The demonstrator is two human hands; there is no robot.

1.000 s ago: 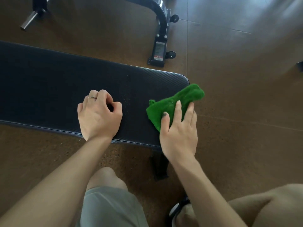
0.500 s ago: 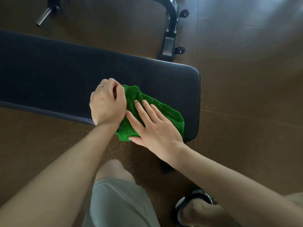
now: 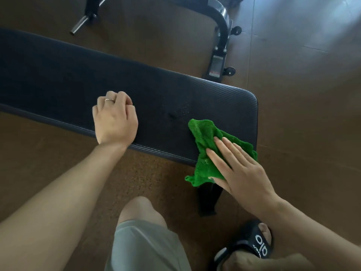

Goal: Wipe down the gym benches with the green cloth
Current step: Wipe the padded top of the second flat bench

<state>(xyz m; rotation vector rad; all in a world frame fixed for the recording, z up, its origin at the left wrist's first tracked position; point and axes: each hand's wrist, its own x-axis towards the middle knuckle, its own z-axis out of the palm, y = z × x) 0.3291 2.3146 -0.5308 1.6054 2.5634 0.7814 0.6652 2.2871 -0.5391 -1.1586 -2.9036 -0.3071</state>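
Note:
A long black padded gym bench (image 3: 58,81) runs from the left edge to the middle right. The green cloth (image 3: 205,137) lies crumpled on the bench's near right corner and hangs over its front edge. My right hand (image 3: 240,169) presses flat on the cloth with straight fingers. My left hand (image 3: 115,118) rests on the bench's front part as a loose fist, a ring on one finger, holding nothing. A few small droplets (image 3: 181,110) sit on the pad between the hands.
Brown floor surrounds the bench. A black metal frame with small wheels (image 3: 220,45) stands behind the bench, and a steel bar end (image 3: 78,26) lies at the upper left. The bench's black leg (image 3: 207,200) is under the cloth. My knee (image 3: 142,212) and sandalled foot (image 3: 256,243) are below.
My right hand has swept the cloth right, from beside my left hand to the bench's right corner, after an earlier sweep left. My left hand stayed put as a fist.

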